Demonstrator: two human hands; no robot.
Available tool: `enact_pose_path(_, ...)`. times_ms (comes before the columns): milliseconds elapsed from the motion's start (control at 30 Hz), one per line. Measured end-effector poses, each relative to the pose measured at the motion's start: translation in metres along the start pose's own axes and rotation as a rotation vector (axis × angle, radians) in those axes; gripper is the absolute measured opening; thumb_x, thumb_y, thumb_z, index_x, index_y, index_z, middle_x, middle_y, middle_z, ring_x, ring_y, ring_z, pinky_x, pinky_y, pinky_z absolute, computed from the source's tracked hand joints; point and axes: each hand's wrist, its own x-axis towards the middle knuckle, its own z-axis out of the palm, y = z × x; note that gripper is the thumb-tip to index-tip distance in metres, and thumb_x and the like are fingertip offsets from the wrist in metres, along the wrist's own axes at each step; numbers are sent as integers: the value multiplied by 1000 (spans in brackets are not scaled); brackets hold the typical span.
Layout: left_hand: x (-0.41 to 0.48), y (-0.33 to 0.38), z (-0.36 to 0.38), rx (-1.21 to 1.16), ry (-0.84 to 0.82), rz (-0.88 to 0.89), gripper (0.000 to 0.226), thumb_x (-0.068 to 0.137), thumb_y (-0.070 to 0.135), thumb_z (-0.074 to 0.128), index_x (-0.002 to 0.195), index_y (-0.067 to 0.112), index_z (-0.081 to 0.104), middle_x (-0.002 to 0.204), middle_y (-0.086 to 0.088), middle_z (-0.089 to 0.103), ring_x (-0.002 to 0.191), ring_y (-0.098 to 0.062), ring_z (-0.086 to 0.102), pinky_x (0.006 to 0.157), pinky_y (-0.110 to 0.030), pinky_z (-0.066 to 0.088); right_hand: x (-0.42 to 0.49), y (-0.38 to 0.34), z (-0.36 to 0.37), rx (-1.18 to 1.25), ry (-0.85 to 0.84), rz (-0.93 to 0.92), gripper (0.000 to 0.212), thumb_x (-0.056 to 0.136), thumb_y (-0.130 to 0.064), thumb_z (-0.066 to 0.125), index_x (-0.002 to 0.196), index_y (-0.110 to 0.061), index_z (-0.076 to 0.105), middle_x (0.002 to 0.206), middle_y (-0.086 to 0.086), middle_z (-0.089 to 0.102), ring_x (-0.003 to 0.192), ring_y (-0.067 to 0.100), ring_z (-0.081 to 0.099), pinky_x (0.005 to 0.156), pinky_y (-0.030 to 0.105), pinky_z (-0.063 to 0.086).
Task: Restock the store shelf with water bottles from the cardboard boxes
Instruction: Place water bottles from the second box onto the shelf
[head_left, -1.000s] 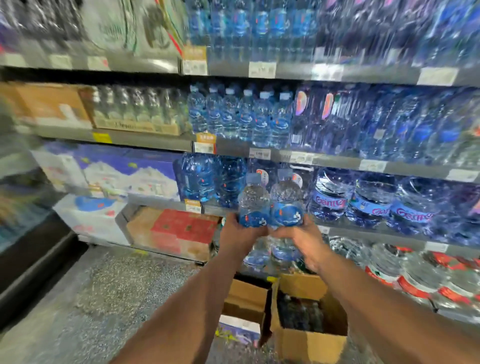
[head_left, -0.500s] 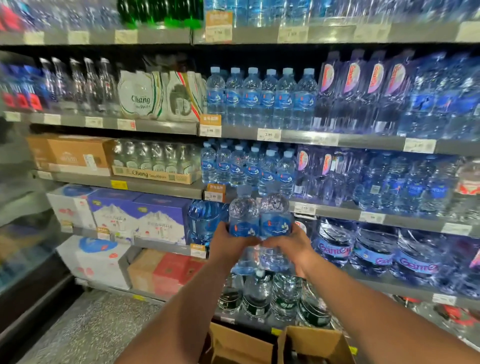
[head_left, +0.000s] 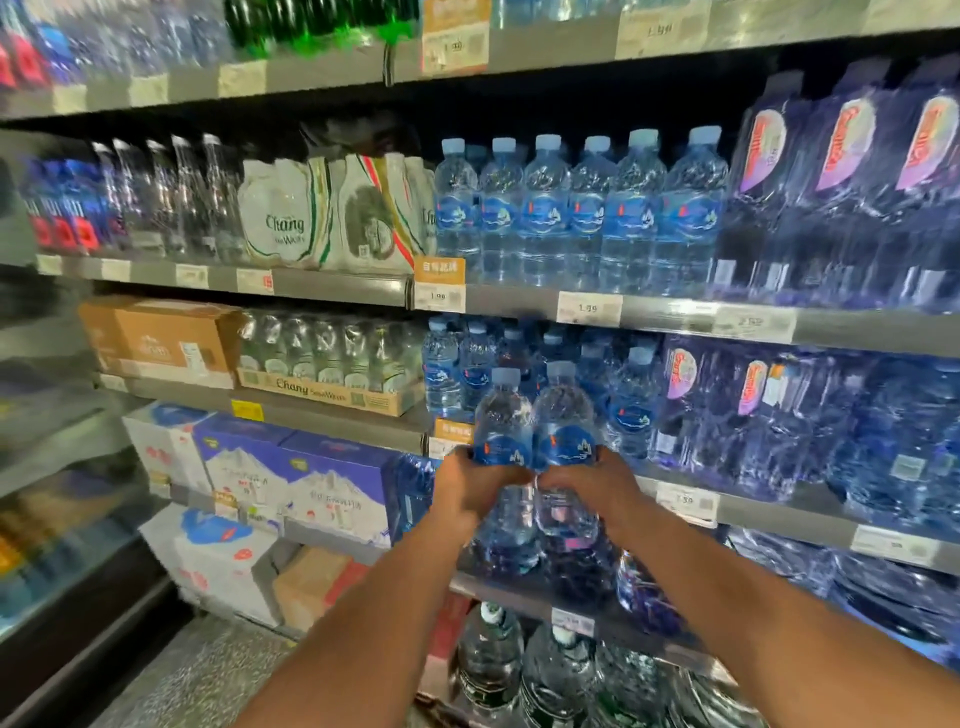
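Two clear water bottles with blue labels and pale blue caps stand upright side by side in my hands. My left hand (head_left: 470, 488) grips the left bottle (head_left: 501, 421) around its lower half. My right hand (head_left: 597, 488) grips the right bottle (head_left: 563, 415) the same way. Both bottles are raised in front of the middle shelf (head_left: 363, 423), just before a row of matching blue-label bottles (head_left: 457, 364). The cardboard boxes are out of view.
More matching bottles (head_left: 582, 208) fill the shelf above. Wrapped multipacks (head_left: 779, 405) sit to the right, a Chang water tray (head_left: 327, 364) and a brown carton (head_left: 156, 338) to the left. Large bottles (head_left: 488, 660) stand on the bottom shelf. Speckled floor (head_left: 197, 680) lies at lower left.
Both hands have lifted the two bottles from over the boxes up to the middle shelf's height. The view has tilted upward, so the cardboard boxes have dropped out of the frame.
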Motion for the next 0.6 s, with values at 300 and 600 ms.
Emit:
enact_pose_path(300, 74, 3, 6, 70, -18, -33, 43, 57, 20, 90, 87, 11, 60, 68, 9, 60, 57, -4, 56, 47, -14, 43, 61, -6, 18, -73, 39, 33, 32, 58, -12, 81, 83, -18, 61, 89, 4, 68, 84, 20, 64, 72, 31, 53)
enact_pose_path(600, 154, 14, -2, 144, -61, 71, 53, 54, 35, 86, 95, 19, 54, 76, 11, 60, 66, -7, 59, 50, -21, 47, 109, -25, 58, -59, 298, 3, 65, 64, -24, 85, 119, -8, 53, 108, 11, 66, 98, 27, 61, 79, 34, 50)
